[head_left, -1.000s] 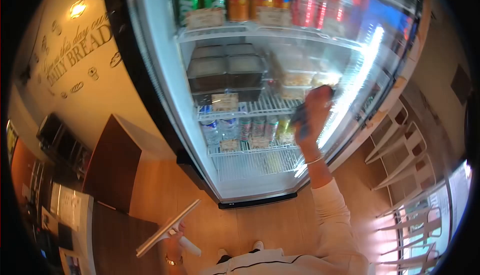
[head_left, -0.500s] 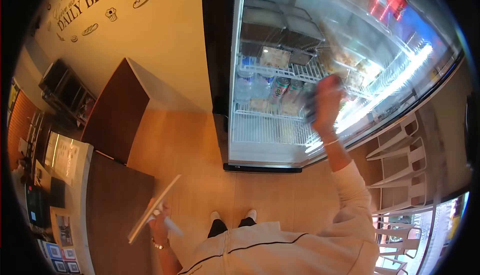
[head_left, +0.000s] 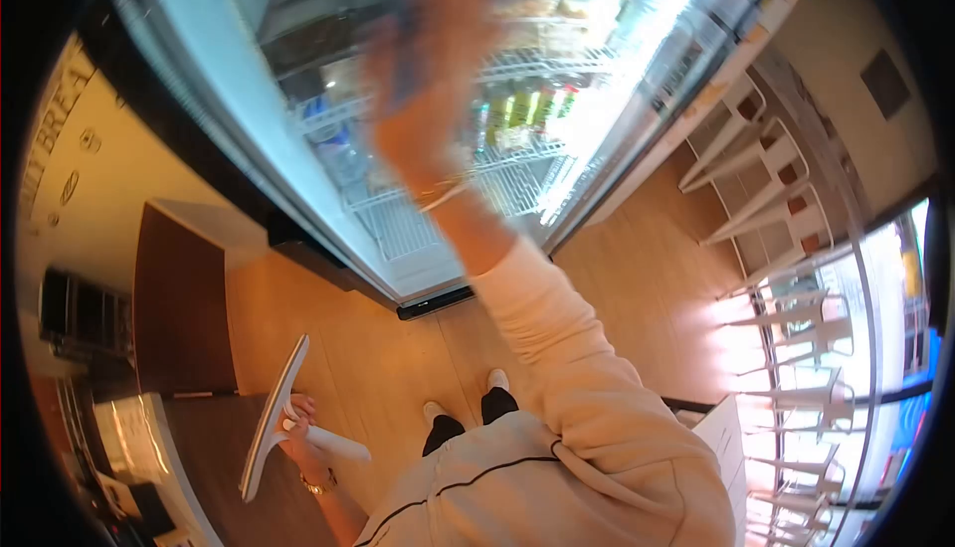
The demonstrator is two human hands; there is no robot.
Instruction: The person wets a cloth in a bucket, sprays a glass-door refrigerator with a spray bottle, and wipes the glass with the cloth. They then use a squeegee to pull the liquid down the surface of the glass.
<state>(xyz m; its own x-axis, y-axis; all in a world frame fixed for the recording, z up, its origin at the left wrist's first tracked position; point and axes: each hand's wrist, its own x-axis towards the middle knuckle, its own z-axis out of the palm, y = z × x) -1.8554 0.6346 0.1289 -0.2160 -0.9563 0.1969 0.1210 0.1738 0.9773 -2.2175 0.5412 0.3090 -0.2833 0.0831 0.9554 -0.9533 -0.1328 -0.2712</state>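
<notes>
My left hand (head_left: pixel 304 448) is low on the left, wrapped round a white squeegee (head_left: pixel 273 418) whose long blade stands steeply tilted and whose handle points right. At the top, my right hand (head_left: pixel 428 99) is raised in front of the glass door of a lit drinks fridge (head_left: pixel 418 264). Motion smears its fingers. A dark blue cloth (head_left: pixel 406 55) shows around this hand, seemingly pressed under it against the glass. Whether the palm lies flat on the door cannot be told.
Behind the glass are wire shelves with green-labelled drinks (head_left: pixel 522 114) and packaged food. White metal stools (head_left: pixel 761 149) stand along the right. A brown panel (head_left: pixel 179 298) and a counter (head_left: pixel 189 467) are on the left, with wooden floor (head_left: pixel 398 358) between.
My right hand has swept up and left with the dark cloth. The view has turned, bringing the fridge closer. My left hand still grips the squeegee, now held more upright.
</notes>
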